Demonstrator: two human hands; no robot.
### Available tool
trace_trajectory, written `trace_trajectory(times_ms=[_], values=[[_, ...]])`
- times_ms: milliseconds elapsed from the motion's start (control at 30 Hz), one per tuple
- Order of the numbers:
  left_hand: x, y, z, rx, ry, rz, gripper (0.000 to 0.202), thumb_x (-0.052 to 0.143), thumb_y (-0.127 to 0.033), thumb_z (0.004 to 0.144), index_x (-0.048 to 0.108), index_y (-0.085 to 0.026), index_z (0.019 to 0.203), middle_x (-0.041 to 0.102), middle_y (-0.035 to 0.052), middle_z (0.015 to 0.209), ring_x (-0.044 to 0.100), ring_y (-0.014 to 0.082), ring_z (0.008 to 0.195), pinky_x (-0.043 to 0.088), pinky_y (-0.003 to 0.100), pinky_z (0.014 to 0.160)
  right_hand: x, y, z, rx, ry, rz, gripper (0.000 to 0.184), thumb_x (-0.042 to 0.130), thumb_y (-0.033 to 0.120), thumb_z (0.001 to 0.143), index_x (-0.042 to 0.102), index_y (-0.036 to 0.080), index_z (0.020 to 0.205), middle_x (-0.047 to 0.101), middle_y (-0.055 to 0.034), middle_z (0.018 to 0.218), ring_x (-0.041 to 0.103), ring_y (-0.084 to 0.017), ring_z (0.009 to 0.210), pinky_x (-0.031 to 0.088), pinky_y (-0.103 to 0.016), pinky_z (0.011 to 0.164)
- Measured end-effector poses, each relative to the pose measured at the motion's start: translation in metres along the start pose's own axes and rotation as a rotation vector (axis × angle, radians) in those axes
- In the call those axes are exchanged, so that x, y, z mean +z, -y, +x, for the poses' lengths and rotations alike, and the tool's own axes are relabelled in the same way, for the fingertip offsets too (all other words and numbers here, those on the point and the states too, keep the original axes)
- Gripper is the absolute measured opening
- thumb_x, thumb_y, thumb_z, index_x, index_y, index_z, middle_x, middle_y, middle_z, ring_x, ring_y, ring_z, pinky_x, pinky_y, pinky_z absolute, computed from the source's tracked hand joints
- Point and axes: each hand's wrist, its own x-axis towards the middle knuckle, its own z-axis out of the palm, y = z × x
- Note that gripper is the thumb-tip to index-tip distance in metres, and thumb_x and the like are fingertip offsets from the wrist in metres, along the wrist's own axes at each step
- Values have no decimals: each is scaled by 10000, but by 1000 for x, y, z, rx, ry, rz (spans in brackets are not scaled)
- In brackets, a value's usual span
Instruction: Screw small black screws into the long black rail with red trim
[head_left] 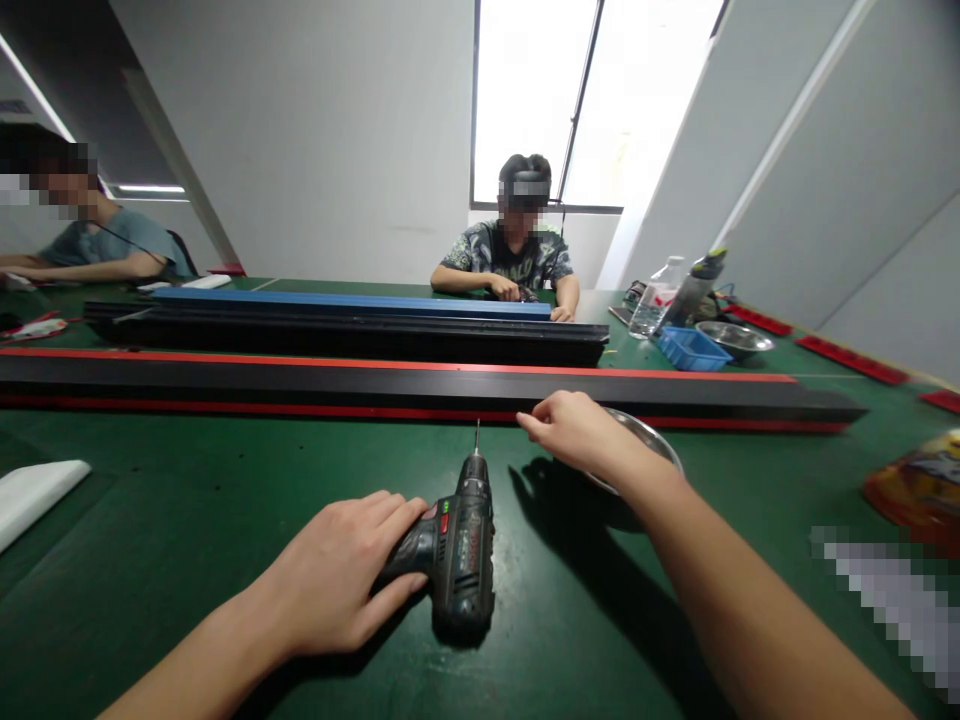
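Green tabletop (pixel 195 500) supports a drill (pixel 465 555) clasped by the left hand (pixel 349 560), the right hand (pixel 576 430) curled, its grip unclear.

Green surface (pixel 187 530), black drill (pixel 461 560)
Black bar (pixel 375 385) — red stripes along both long edges; blue strip (pixel 337 302) near the surface's far edge.

A plain, pale grey wall (pixel 300 120) fills the back of the room, broken right of centre by a bright window (pixel 525 90) whose panes are washed out to white and divided by a thin dark bar (pixel 588 60). On the right a grey side wall (pixel 877 170) slants across the view, while at upper left a slanting light strip (pixel 34 83) glows against a dark area. Below, a broad counter (pixel 202 470) with a dark green top reaches back towards the wall.
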Motion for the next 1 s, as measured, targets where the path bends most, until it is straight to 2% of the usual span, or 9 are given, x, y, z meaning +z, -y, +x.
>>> trace_trajectory(times_ms=[167,333,433,533,633,767,1000], values=[[-1,-2,1,-28,30,-12,463,601,-420,974,559,-213,1385,707,112,1191,677,297,1049,546,456,943,-31,-42,6,176,-19,-250,442,664,472,945,724,193,608,730,-138,674,691,-248,625,487,-324,636],[-1,-2,1,-31,23,-20,457,608,-407,967,556,-228,1385,705,99,1174,677,290,1038,543,441,929,-37,-71,16,246,59,-317,449,580,488,980,782,175,730,751,-169,732,730,-266,695,516,-333,656],[0,-2,1,-34,28,-27,459,614,-406,962,552,-231,1383,703,98,1176,674,289,1039,541,444,930,-32,-74,16,280,152,-337,351,676,452,909,783,186,706,738,-155,685,725,-257,650,527,-334,641],[0,-3,1,-35,35,-28,461,604,-405,968,540,-231,1390,698,102,1184,671,292,1046,539,452,936,-26,-69,11,317,358,-286,180,825,316,747,757,198,629,725,-115,632,703,-234,577,520,-315,588],[-1,-3,1,-41,45,-30,451,591,-402,975,536,-230,1388,695,102,1177,668,292,1044,539,454,930,-24,-64,6,356,474,-267,106,813,161,678,748,200,604,737,-95,644,701,-227,570,511,-307,570],[-2,-4,1,-49,56,-33,465,597,-401,971,534,-223,1396,694,101,1175,665,297,1043,535,468,934,-31,-66,7,314,393,-284,101,779,114,667,802,206,700,768,-110,722,726,-244,633,499,-300,566],[-2,-4,1,-44,51,-34,464,601,-407,973,538,-222,1394,695,107,1197,666,300,1059,533,465,942,-36,-67,7,231,298,-323,95,776,123,704,817,209,710,775,-111,744,726,-234,652,459,-280,545]])
